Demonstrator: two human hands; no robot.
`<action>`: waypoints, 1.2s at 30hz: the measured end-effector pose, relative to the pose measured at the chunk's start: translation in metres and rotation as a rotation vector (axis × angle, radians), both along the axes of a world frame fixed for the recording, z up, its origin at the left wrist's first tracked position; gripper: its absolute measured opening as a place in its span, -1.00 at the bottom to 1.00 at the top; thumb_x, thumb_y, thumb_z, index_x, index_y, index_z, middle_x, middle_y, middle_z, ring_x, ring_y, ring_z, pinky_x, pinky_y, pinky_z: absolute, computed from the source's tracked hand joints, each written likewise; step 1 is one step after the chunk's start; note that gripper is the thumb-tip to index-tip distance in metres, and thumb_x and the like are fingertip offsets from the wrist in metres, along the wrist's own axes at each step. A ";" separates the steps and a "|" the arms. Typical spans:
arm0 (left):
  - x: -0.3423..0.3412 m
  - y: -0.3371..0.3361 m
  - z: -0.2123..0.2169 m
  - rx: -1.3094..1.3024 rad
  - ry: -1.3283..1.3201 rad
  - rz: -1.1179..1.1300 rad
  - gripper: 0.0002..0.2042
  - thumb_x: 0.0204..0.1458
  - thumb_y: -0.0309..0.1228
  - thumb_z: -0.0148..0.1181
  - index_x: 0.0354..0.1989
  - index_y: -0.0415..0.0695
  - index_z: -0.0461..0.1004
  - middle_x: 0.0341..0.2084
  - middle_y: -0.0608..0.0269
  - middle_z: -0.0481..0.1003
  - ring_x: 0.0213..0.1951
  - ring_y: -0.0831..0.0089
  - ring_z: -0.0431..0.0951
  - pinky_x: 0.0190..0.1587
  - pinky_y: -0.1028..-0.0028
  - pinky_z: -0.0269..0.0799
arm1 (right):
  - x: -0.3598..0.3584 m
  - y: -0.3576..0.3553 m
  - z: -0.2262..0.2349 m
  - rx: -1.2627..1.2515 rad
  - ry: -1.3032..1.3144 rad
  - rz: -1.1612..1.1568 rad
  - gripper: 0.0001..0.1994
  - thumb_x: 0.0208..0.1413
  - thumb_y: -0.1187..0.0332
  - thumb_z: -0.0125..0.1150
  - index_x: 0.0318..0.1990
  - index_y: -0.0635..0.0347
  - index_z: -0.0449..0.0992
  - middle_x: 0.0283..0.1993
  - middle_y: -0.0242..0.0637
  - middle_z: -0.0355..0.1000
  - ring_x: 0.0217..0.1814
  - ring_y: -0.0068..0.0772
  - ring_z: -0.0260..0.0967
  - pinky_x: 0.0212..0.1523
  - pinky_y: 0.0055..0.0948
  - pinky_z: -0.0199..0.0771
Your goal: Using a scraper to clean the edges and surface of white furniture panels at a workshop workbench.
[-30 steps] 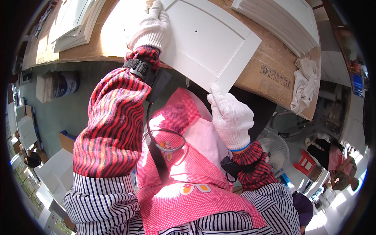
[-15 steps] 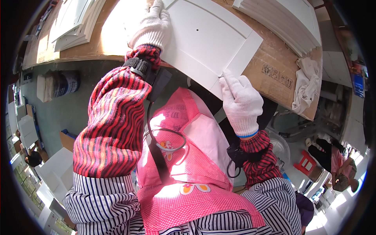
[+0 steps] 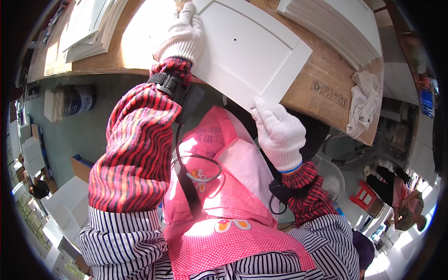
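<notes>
A white framed panel (image 3: 242, 56) with a small dark hole lies on the cardboard-covered table, its near end jutting past the edge. My left hand (image 3: 179, 35), in a white knit glove, rests on the panel's left side. Its fingers are stretched out and partly washed out by bright sun. My right hand (image 3: 278, 133), gloved the same way, is closed in a pinch at the panel's near right corner. The fingertips touch the frame there; whatever lies between them is hidden.
White panels (image 3: 91, 35) lie stacked at the table's far left, and another panel stack (image 3: 336, 30) is at far right. A crumpled white cloth (image 3: 365, 100) hangs at the cardboard's (image 3: 317, 88) right end. A floor fan (image 3: 332, 179), red stool (image 3: 364, 194) and another person (image 3: 406, 200) are at right.
My right hand has slid left and nearer along the panel's near end to its corner. My left hand stays on the panel, which has barely shifted.
</notes>
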State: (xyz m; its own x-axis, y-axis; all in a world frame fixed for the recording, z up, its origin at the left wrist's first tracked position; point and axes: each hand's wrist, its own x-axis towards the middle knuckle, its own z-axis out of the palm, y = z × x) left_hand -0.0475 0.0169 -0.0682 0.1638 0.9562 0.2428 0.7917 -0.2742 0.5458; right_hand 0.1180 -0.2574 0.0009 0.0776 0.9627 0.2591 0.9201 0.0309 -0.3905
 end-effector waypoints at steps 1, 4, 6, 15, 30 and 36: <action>-0.001 -0.002 0.001 -0.019 -0.015 0.008 -0.53 0.38 -0.15 0.00 0.42 0.09 0.43 0.41 -0.10 0.36 0.35 -0.13 0.44 0.36 0.09 0.40 | -0.003 -0.001 0.002 0.016 0.007 0.015 -0.66 0.09 0.42 0.50 0.06 0.11 0.73 -0.25 -0.26 0.64 -0.34 -0.27 0.64 -0.32 -0.39 0.62; -0.003 0.002 0.002 -0.013 -0.040 -0.002 -0.53 0.38 -0.15 -0.01 0.42 0.08 0.43 0.41 -0.08 0.37 0.33 -0.12 0.45 0.36 0.09 0.40 | 0.005 0.008 -0.004 0.045 0.015 -0.081 -0.66 0.08 0.42 0.51 0.05 0.09 0.73 -0.26 -0.27 0.63 -0.38 -0.27 0.63 -0.35 -0.38 0.61; -0.005 0.003 0.001 0.010 -0.051 -0.025 -0.53 0.38 -0.14 -0.01 0.42 0.08 0.43 0.40 -0.07 0.38 0.33 -0.12 0.46 0.36 0.09 0.40 | 0.006 0.011 0.003 -0.007 -0.011 -0.139 -0.67 0.08 0.41 0.51 0.03 0.07 0.74 -0.27 -0.29 0.64 -0.39 -0.27 0.62 -0.36 -0.38 0.60; -0.003 -0.004 0.006 -0.025 -0.056 -0.003 -0.52 0.38 -0.15 -0.03 0.42 0.06 0.43 0.40 -0.03 0.40 0.33 -0.08 0.47 0.35 0.14 0.41 | 0.011 0.022 0.001 0.043 0.049 -0.088 -0.73 0.12 0.34 0.46 0.00 0.01 0.74 -0.34 -0.31 0.51 -0.43 -0.21 0.53 -0.40 -0.27 0.54; -0.002 -0.012 0.021 -0.115 -0.072 0.012 -0.52 0.42 -0.13 -0.08 0.46 0.08 0.36 0.46 -0.07 0.30 0.41 -0.13 0.36 0.40 0.08 0.34 | -0.007 0.003 0.003 0.091 -0.047 0.177 -0.69 0.07 0.34 0.48 0.01 -0.02 0.71 -0.30 -0.41 0.53 -0.47 -0.35 0.53 -0.47 -0.36 0.51; -0.001 -0.010 0.042 -0.165 -0.006 0.076 -0.50 0.41 -0.12 -0.08 0.49 0.11 0.35 0.48 0.02 0.31 0.44 -0.02 0.34 0.45 0.15 0.29 | 0.046 0.037 -0.001 0.033 0.099 -0.147 -0.77 0.19 0.28 0.44 -0.01 -0.04 0.73 -0.38 -0.29 0.43 -0.44 -0.22 0.49 -0.41 -0.28 0.49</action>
